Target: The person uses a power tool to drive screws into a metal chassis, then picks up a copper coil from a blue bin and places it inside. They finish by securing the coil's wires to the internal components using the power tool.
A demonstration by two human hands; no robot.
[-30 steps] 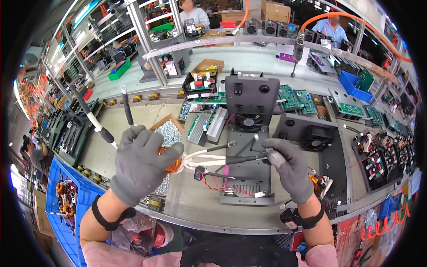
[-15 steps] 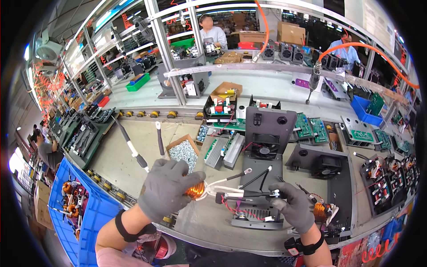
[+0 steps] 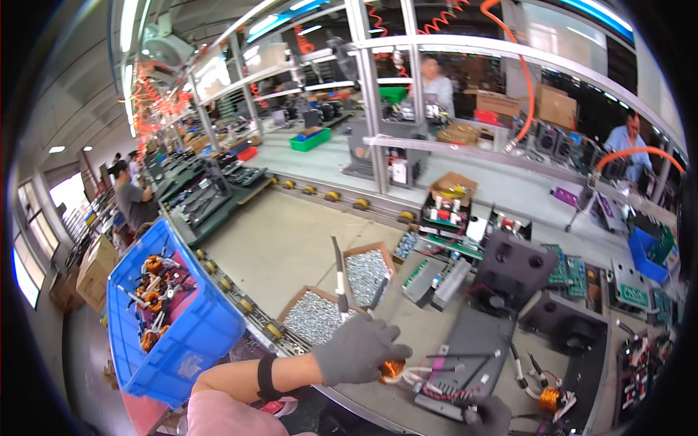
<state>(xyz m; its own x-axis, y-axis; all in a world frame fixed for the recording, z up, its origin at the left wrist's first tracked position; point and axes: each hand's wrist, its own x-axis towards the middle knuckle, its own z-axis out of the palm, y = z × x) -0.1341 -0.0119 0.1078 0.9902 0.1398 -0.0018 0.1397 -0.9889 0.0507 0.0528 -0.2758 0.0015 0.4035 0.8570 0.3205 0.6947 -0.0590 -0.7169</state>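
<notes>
My left hand [image 3: 358, 352], in a grey glove, is closed around a copper-wound coil [image 3: 392, 370] with white-sleeved leads. The coil is over the near end of a black metal chassis [image 3: 465, 349], which has an upright panel with a fan [image 3: 488, 298]. Thin leads with dark sleeves and a red wire lie across the chassis. My right hand [image 3: 493, 417], also grey-gloved, is low at the chassis's near right side; it is dark and blurred, so its fingers cannot be made out. To its right, a second coil [image 3: 550, 400] sits by another black chassis [image 3: 563, 323].
Two cardboard boxes of small metal screws [image 3: 367, 276] stand beyond my left hand. A blue crate [image 3: 207, 320] of coils is at the left. Heatsinks [image 3: 451, 283] and green circuit boards [image 3: 574, 276] lie farther back. A screwdriver [image 3: 582, 207] hangs at the right. Co-workers stand across the bench.
The view has swung to the left, so the bench appears shifted right and the blue crate shows more fully. My left hand still holds the coil; my right hand now sits lower in view.
</notes>
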